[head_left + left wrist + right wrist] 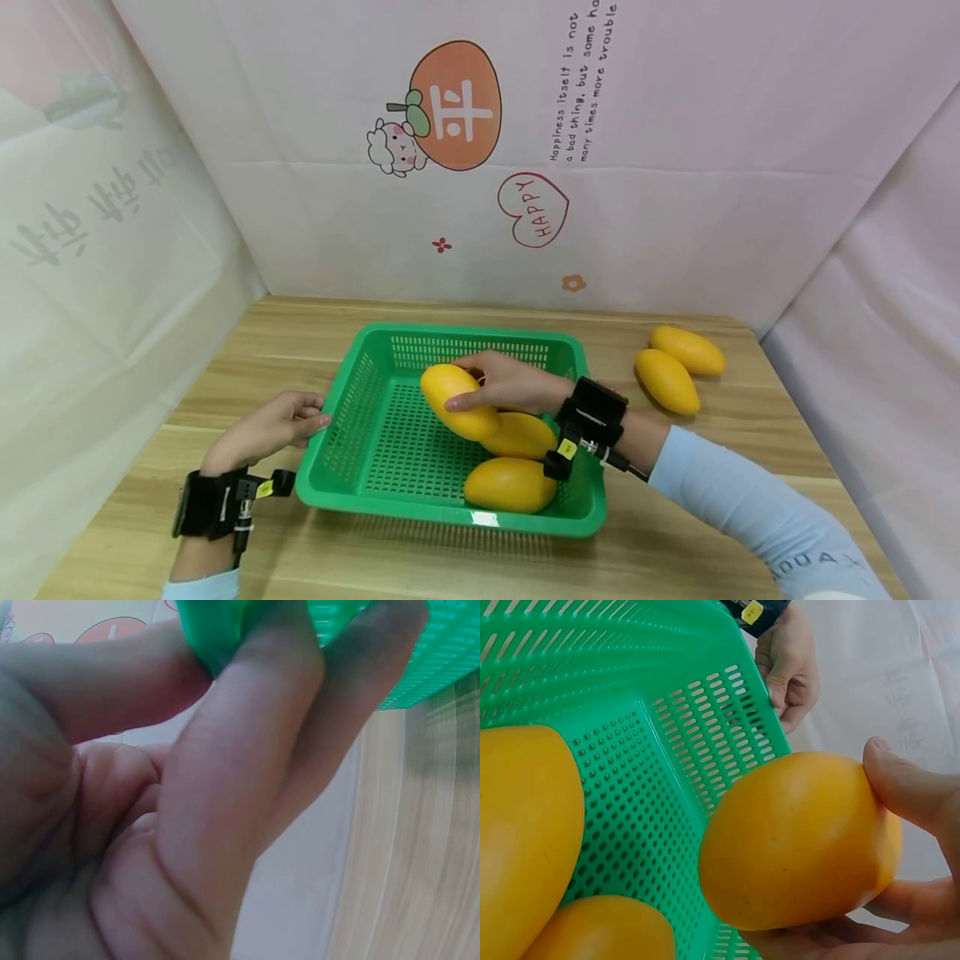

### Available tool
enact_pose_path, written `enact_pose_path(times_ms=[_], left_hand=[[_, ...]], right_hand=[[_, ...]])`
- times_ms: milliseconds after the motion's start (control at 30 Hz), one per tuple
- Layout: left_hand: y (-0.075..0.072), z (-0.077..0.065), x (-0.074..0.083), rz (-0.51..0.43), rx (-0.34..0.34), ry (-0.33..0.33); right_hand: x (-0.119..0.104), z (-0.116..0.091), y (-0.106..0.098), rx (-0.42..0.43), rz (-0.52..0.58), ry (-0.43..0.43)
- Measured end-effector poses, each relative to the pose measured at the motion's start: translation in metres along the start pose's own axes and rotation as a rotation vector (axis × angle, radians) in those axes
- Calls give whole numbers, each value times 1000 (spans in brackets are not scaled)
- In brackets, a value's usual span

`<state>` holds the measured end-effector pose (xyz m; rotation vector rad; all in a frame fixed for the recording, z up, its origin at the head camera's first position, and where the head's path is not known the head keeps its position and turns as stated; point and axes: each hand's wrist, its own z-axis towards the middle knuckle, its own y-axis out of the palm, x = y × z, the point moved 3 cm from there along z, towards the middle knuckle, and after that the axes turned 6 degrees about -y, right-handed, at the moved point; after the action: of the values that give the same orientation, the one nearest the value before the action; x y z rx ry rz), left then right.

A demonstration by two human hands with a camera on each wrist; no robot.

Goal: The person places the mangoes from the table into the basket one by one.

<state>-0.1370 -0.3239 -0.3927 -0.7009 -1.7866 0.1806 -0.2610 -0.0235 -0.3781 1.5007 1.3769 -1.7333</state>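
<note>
A yellow mango [453, 398] is gripped in my right hand [504, 382], over the inside of a green plastic basket [450, 522]. The right wrist view has that mango [795, 840] close up, thumb on one side and fingers beneath. Two more mangoes lie in the basket's right part, one at the front [512, 485] and one behind it [521, 436], partly covered by the held one. At the basket's left rim, my left hand [272, 427] pinches the edge between thumb and fingers; in the left wrist view its fingers [217, 765] curl around the green rim [217, 630].
Two mangoes, one nearer [667, 382] and one farther [687, 350], lie side by side on the wooden table [675, 533], right of the basket. A printed white cloth [337, 225] hangs behind the table, with more cloth at both sides.
</note>
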Motion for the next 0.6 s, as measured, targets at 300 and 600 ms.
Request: enact_pose_path(times_ms=[300, 600], left_hand=[[0, 0, -1, 4, -1, 0], [0, 1, -1, -6, -8, 4]], right_hand=[[-3, 7, 12, -55, -16, 4], [-1, 15, 27, -141, -33, -19]])
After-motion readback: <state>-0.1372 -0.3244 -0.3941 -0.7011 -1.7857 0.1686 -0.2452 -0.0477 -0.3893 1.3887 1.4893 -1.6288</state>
